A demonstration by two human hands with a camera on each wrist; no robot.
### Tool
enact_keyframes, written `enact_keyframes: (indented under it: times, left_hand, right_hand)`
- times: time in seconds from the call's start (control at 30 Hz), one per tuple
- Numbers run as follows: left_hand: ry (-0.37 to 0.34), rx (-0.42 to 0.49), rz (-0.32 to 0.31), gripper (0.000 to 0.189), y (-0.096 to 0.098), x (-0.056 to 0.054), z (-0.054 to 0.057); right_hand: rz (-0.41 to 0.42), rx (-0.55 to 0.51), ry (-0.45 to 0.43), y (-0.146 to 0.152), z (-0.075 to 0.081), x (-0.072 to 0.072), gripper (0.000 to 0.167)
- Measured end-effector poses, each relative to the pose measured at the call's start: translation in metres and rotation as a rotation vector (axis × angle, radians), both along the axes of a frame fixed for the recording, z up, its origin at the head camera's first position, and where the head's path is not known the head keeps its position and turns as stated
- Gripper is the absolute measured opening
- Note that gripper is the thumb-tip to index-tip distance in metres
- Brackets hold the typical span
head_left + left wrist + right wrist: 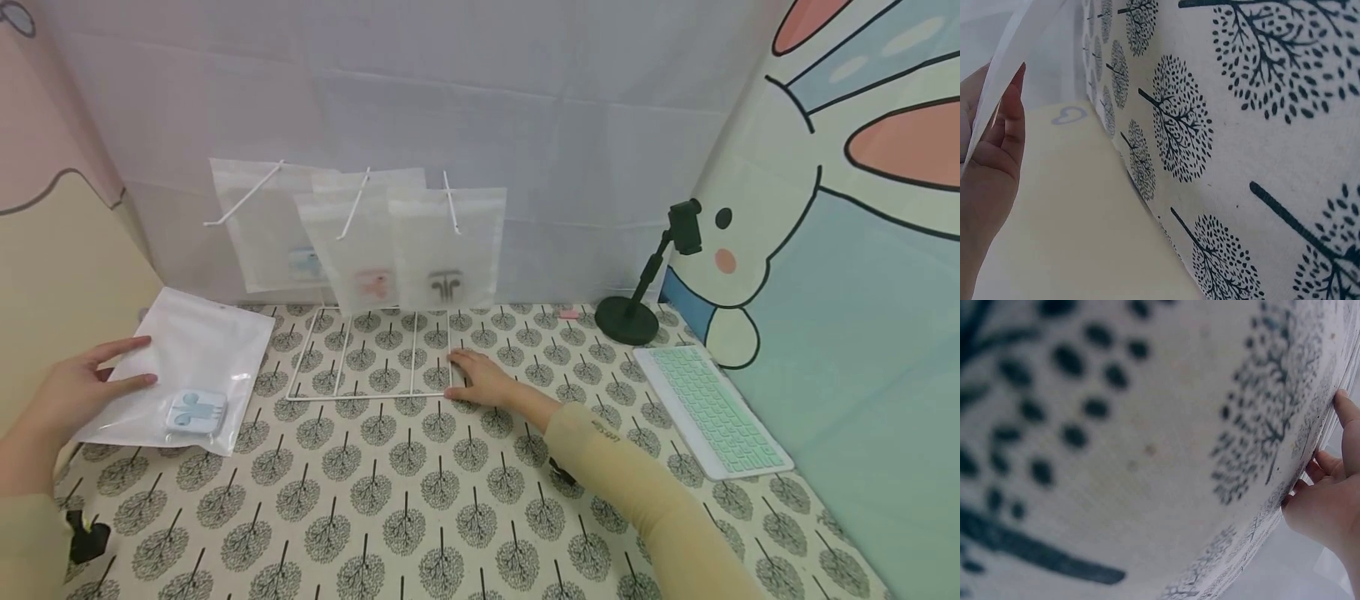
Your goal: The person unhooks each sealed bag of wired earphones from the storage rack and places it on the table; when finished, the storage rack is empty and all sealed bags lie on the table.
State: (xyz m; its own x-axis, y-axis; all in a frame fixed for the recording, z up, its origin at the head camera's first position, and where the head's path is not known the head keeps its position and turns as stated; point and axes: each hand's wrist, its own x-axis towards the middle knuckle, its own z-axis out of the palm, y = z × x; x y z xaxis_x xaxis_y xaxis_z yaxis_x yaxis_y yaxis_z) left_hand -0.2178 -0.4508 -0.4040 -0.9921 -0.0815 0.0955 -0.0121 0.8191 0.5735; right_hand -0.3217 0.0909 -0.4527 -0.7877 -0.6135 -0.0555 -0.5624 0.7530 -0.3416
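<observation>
White pouch held; wire rack on bench
Left hand pinches pouch edge; right hand, fingers spread, touches rack base.

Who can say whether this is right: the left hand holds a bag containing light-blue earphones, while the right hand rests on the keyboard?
The right hand is misplaced: the head view shows it at the base of the wire rack, away from the keyboard. The left hand does hold the bag of light-blue earphones.

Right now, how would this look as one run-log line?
Left hand: holds white bag | Right hand: touches wire rack | Three bags: hang from hooks
</observation>
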Motion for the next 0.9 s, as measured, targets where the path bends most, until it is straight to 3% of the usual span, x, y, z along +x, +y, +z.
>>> enact_keyframes:
  times: [0.2, 0.37, 0.43, 0.63, 0.9]
  left_hand:
    - [-0.020, -0.098, -0.071, 0.091, -0.005, -0.008, -0.011]
    - [0.041, -0.126, -0.148, 0.098, -0.006, -0.012, -0.022]
    - [0.053, -0.159, -0.150, 0.099, -0.005, -0.014, -0.025]
    - [-0.004, -0.255, -0.145, 0.101, -0.006, -0.017, -0.027]
    - [-0.055, -0.262, -0.169, 0.090, -0.005, -0.019, -0.029]
  right_hand:
    - [-0.001, -0.004, -0.005, -0.001, 0.002, 0.001, 0.077]
    - [0.001, -0.009, -0.004, 0.000, 0.003, 0.002, 0.077]
    - [0.004, -0.008, 0.003, 0.000, 0.002, 0.001, 0.077]
    - [0.003, -0.005, 0.005, 0.000, 0.002, 0.000, 0.077]
    - [0.001, -0.008, 0.002, -0.001, 0.002, 0.002, 0.076]
